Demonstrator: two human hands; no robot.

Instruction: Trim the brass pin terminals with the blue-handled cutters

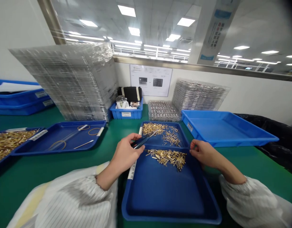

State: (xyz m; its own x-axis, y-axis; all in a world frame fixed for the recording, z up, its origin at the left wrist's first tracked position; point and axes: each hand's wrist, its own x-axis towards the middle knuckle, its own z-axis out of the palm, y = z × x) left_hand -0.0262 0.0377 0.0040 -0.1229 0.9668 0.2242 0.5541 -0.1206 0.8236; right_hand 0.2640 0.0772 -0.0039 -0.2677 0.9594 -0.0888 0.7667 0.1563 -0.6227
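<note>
My left hand is closed round dark tweezers, whose tips point right over the gold pieces in the upper blue tray. More small gold pins lie spread along the far end of the lower blue tray. At the right side, where the two trays meet, my right hand has its fingers curled together by the rim. Whatever those fingertips may hold is too small to make out.
A flat blue tray with rubber bands and a swab lies left, beside a tray of gold pins. Behind stand tall clear tray stacks, a small blue bin and a large blue tray. A black bag is at right.
</note>
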